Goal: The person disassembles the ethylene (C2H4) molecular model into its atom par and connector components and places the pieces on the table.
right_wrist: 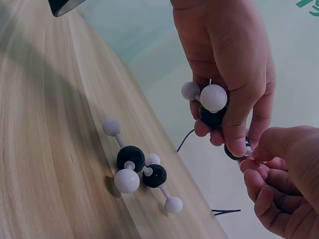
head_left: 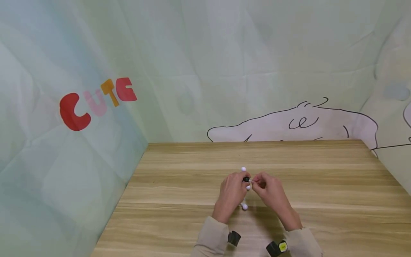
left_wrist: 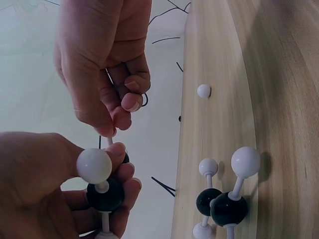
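My left hand [head_left: 232, 189] holds a ball-and-stick molecule model, part of it hidden by the fingers. In the left wrist view its black ball [left_wrist: 105, 195] carries a white ball [left_wrist: 94, 166] on a short white peg, with another peg below. A second black ball [right_wrist: 235, 150] is pinched at the left fingertips in the right wrist view. From it sticks a small pale peg [right_wrist: 248, 151], which my right hand [head_left: 273, 189] pinches between thumb and fingertips. Both hands are raised over the wooden table, their fingertips nearly meeting.
On the wooden table [head_left: 173, 221] lies another molecule model [right_wrist: 130, 158], two black balls joined with several white balls on pegs. A single white ball [left_wrist: 204, 90] rests apart from it in the left wrist view. A printed cloth backdrop [head_left: 192, 71] stands behind and to the left.
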The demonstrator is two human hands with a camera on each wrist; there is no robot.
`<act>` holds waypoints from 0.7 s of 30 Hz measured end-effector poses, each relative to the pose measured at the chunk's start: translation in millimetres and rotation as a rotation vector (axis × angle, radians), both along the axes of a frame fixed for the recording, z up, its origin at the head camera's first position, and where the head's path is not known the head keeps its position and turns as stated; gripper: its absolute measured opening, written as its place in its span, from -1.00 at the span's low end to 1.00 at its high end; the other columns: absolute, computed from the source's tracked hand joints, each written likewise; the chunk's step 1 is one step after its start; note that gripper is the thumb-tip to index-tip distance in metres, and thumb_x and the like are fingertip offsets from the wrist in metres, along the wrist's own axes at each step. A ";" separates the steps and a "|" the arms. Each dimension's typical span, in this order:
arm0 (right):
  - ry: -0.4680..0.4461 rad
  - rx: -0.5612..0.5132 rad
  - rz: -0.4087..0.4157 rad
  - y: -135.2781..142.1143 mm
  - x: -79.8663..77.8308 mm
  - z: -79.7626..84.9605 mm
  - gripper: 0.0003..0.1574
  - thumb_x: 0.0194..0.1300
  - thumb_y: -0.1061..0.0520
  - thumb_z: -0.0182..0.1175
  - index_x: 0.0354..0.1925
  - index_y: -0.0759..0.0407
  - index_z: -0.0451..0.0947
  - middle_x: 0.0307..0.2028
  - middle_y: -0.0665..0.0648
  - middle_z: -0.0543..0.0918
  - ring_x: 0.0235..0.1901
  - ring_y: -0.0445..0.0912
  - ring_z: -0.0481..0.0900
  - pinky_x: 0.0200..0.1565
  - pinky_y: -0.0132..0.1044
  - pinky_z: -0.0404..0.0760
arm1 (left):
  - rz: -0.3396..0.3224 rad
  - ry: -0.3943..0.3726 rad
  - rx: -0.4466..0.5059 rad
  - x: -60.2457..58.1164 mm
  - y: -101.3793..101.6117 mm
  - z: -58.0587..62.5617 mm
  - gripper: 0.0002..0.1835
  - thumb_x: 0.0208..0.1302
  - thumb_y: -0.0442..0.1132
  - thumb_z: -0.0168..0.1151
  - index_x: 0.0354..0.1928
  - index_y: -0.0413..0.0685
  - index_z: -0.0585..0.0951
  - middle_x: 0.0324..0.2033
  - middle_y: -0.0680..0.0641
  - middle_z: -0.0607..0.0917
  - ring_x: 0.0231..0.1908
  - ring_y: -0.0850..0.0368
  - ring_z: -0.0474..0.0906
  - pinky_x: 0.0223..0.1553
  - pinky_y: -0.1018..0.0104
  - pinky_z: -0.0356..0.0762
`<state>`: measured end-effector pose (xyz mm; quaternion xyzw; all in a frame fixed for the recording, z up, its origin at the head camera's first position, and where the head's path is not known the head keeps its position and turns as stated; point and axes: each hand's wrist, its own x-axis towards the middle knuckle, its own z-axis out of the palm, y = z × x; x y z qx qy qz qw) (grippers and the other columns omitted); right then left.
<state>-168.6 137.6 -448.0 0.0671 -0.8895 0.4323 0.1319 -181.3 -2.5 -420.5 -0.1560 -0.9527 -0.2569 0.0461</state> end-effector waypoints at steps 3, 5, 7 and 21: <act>0.002 0.011 0.001 -0.5 0.7 -0.3 -0.94 0.12 0.32 0.24 -0.36 0.22 0.58 -0.51 0.06 0.65 -0.50 -0.21 0.53 -0.44 -0.42 0.50 | 0.001 -0.009 -0.001 -0.1 -0.1 -0.5 -0.82 0.24 -0.21 0.29 -0.12 0.06 0.67 -0.25 0.04 0.73 -0.29 0.21 0.62 -0.36 0.38 0.51; 0.006 0.019 0.002 -1.0 1.2 -0.2 -0.93 0.12 0.32 0.23 -0.36 0.22 0.58 -0.51 0.06 0.65 -0.51 -0.21 0.52 -0.44 -0.42 0.51 | 0.000 -0.008 -0.003 0.0 -0.2 -0.4 -0.82 0.23 -0.21 0.30 -0.13 0.06 0.67 -0.25 0.04 0.73 -0.30 0.21 0.61 -0.37 0.38 0.51; 0.019 0.023 0.005 -1.1 1.6 0.1 -0.93 0.12 0.33 0.23 -0.36 0.22 0.57 -0.51 0.05 0.65 -0.51 -0.21 0.52 -0.44 -0.42 0.50 | -0.001 -0.008 -0.003 0.0 -0.3 -0.7 -0.83 0.22 -0.21 0.31 -0.13 0.06 0.68 -0.26 0.03 0.73 -0.30 0.20 0.61 -0.37 0.37 0.50; -0.008 -0.006 -0.014 -0.4 3.8 -0.1 -0.92 0.10 0.33 0.22 -0.36 0.22 0.57 -0.50 0.06 0.64 -0.51 -0.21 0.51 -0.47 -0.43 0.48 | -0.013 0.001 -0.028 -0.1 0.9 0.9 -0.82 0.21 -0.21 0.32 -0.13 0.07 0.68 -0.24 0.03 0.74 -0.25 0.16 0.64 -0.33 0.33 0.53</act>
